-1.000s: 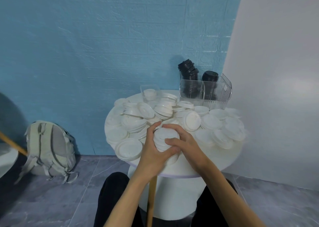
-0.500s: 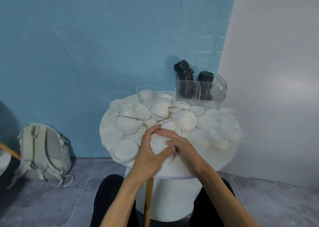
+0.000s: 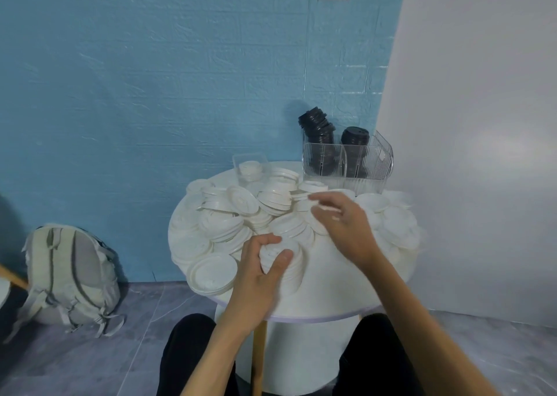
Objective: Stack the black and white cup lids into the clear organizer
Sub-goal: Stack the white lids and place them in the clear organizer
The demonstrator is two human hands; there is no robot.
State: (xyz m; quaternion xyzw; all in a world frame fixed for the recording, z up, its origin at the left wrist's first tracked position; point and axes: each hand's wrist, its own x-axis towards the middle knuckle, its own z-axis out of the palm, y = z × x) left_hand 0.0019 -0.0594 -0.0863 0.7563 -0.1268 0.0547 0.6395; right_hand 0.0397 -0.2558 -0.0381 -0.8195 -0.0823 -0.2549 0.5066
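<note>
Several loose white cup lids [image 3: 223, 224] cover the round white table [image 3: 331, 293]. My left hand [image 3: 256, 272] grips a small stack of white lids [image 3: 286, 257] near the table's front edge. My right hand [image 3: 346, 227] reaches over the pile further back, blurred, its fingers spread above a white lid [image 3: 319, 209]; whether it pinches that lid is unclear. The clear organizer [image 3: 349, 166] stands at the back right of the table. Two stacks of black lids [image 3: 319, 133] fill it, the left one leaning.
A small clear tray [image 3: 251, 166] with white lids sits at the table's back. The blue wall is behind the table, a white wall to the right. A grey backpack [image 3: 69, 275] leans on the floor at the left. My knees are under the table's front.
My right hand has left the stack that both hands held and moved back and to the right over the lid pile. My left hand keeps the stack.
</note>
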